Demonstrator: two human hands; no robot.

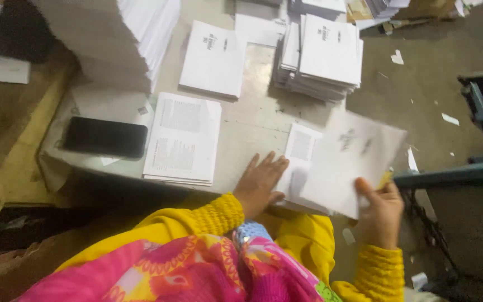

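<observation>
Nearest the head camera is the person's own lap, a pink flowered cloth (197, 274) with yellow knitted sleeves (219, 215) reaching forward from it. The left hand (259, 183) lies flat and open on the counter (252, 117), fingers spread, pressing on the near corner of a printed sheet (300, 146) that rests at the counter's front edge. The right hand (380, 211) is closed in a pinch on the lower corner of a loose white sheet (353, 162), thumb on top, holding it tilted and lifted over the printed one; the sheet is blurred, so its print cannot be read. To do this well, I judge that the flat hand should keep the lower sheet from sliding while the lifted one is brought down with edges squared, and the pinch should stay light so the corner does not crease. Further left on the counter lie a thin stack of printed pages (183, 140) and, just beside it, a black phone (105, 137). Behind them sit a folded booklet (213, 59), a tall heap of paper (124, 39) and an uneven stack of booklets (322, 56). Paper scraps (449, 118) dot the floor (437, 84) at the right, near a blue metal frame (454, 172).
</observation>
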